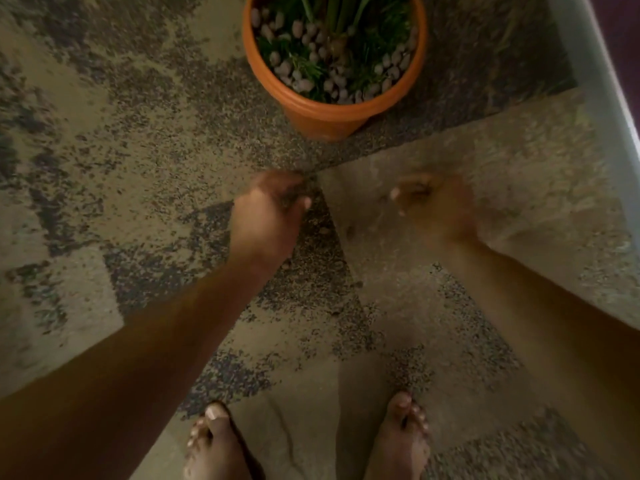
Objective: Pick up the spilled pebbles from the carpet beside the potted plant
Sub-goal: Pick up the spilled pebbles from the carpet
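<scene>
An orange pot (325,116) with a green plant stands on the carpet at top centre, and many pale pebbles (304,69) lie on its soil. My left hand (268,216) hovers just below the pot, fingers curled into a loose fist around something small and dark that looks like pebbles. To its right, my right hand (438,209) is smeared by motion, fingers bent downward close to the carpet. One or two small brown spots that may be a spilled pebble (350,232) lie on the carpet between the hands. The blur hides finer detail.
The carpet (138,168) has a mottled beige and dark grey pattern. A pale wall or ledge (602,81) runs down the right side. My two bare feet (398,441) stand at the bottom, the left one on a sandal.
</scene>
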Tool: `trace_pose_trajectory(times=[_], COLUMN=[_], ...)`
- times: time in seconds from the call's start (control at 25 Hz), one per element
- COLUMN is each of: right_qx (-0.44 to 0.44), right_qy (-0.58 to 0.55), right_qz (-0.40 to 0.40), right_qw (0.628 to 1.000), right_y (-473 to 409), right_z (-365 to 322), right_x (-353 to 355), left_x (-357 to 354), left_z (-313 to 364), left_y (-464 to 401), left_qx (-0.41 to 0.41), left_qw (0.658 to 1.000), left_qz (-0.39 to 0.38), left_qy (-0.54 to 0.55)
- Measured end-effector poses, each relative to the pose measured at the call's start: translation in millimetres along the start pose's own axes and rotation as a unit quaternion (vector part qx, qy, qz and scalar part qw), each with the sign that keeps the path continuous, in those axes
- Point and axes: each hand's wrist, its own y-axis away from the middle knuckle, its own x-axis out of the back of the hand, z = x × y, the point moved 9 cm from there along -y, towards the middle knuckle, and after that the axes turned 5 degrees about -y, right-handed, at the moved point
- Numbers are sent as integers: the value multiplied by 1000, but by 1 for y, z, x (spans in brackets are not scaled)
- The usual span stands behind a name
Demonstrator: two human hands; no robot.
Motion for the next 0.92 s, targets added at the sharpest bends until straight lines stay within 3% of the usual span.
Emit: trace_pose_trajectory(times=[0.2,0.32,0.4,0.64,0.76,0.92], right_qx=[112,188,199,139,176,209], right_qy=[231,314,320,200,208,318], right_qz=[-100,-105,-111,-95,-129,-164], right_qw=[961,925,920,965,954,910], right_y=[-5,-4,0,20,32,44], right_z=[19,13,15,19,7,8], right_x=[-49,-62,-62,-63,-80,-95], left_x=[-70,-82,-81,-73,-62,-60], left_z=[2,-8,-15,-31,-45,-59], left_y=[6,17,26,39,44,68], left_qx=[-150,-183,-194,-174,-136,-85], left_qw=[962,940,940,954,960,975], left_qz=[-144,-160,-155,-143,-114,-112], left_qy=[-179,-238,-234,-198,-216,-175])
